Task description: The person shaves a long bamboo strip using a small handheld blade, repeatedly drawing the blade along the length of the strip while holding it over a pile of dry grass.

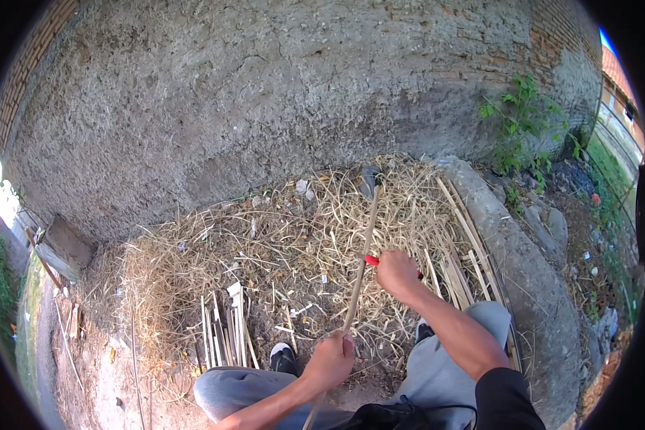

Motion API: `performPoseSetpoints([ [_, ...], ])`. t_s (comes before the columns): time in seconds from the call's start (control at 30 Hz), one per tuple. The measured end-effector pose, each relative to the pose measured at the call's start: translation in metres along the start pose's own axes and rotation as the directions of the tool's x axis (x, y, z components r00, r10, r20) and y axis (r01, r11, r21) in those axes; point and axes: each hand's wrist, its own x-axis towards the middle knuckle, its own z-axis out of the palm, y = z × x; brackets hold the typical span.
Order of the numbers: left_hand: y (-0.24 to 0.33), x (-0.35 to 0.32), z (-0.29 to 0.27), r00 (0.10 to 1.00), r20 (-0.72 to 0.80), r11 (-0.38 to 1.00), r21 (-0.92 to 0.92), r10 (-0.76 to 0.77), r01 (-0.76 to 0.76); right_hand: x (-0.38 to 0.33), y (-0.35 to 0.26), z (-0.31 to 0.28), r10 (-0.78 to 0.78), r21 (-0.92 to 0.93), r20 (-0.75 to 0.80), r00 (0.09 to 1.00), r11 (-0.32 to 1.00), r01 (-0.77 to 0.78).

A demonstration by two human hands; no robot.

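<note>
A long thin bamboo stick (362,261) runs from near my lap up toward the wall. My left hand (330,360) grips its lower part. My right hand (396,272) is closed on a red-handled tool (372,260), likely a knife, pressed against the stick's middle. The blade itself is hidden by the stick and hand. Under both hands lies a heap of dry straw and shavings (279,251).
A rough plastered wall (265,93) stands just behind the heap. Split bamboo strips lie at the right (466,244) and a short bundle (226,330) at the left. A concrete curb (530,279) runs along the right. My grey-trousered knees and black shoe (283,356) are below.
</note>
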Motion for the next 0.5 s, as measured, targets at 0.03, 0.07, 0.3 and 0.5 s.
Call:
performPoseSetpoints([
  [0.03,-0.004,-0.002,0.001,0.999,-0.014,0.999,-0.025,0.032,-0.032,0.001,0.000,-0.002,-0.003,-0.005,-0.024,1.000,1.000,0.003],
  [0.07,-0.010,0.001,-0.006,0.999,-0.011,0.999,-0.015,0.035,-0.035,-0.003,-0.005,-0.001,0.002,0.002,-0.029,1.000,1.000,-0.002],
  [0.3,-0.033,0.018,-0.017,0.976,-0.196,0.992,-0.067,0.093,-0.108,-0.042,-0.042,-0.010,-0.101,0.080,0.140,0.985,0.993,0.091],
  [0.5,-0.021,0.011,-0.006,0.985,-0.162,0.994,-0.085,0.057,-0.072,-0.038,-0.043,0.004,-0.100,0.040,0.193,0.976,0.995,0.094],
])
